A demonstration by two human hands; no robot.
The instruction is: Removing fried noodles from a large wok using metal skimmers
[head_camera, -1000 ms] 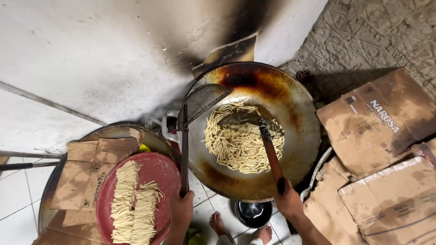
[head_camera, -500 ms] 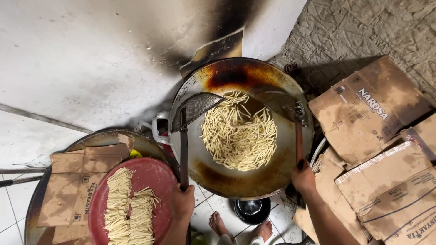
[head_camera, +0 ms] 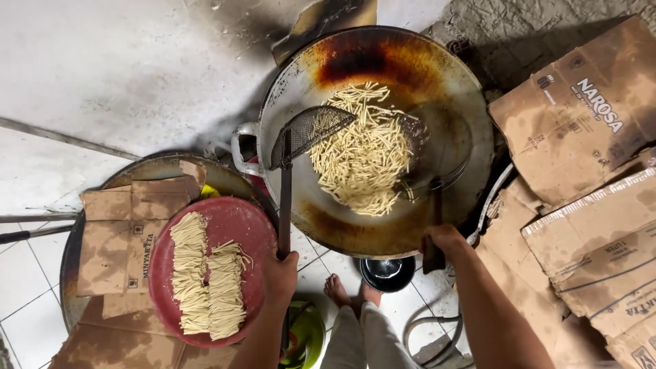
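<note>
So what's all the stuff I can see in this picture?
Wok: one, grey metal with brown scorch, centre top.
Pale strips: one heap, cream, in the wok.
Mesh skimmer: one, dark, over the wok's left side.
Spatula: one, dark, in the wok's right side.
Red plate: one, lower left.
Raw strips: two rows, cream, on the red plate.
Cardboard: several brown pieces, right and lower left.
Round tray: one, dark metal, under the plate.
Left hand: holds the skimmer's handle.
Right hand: holds the spatula's handle.
Bare feet: two, bottom centre.
</note>
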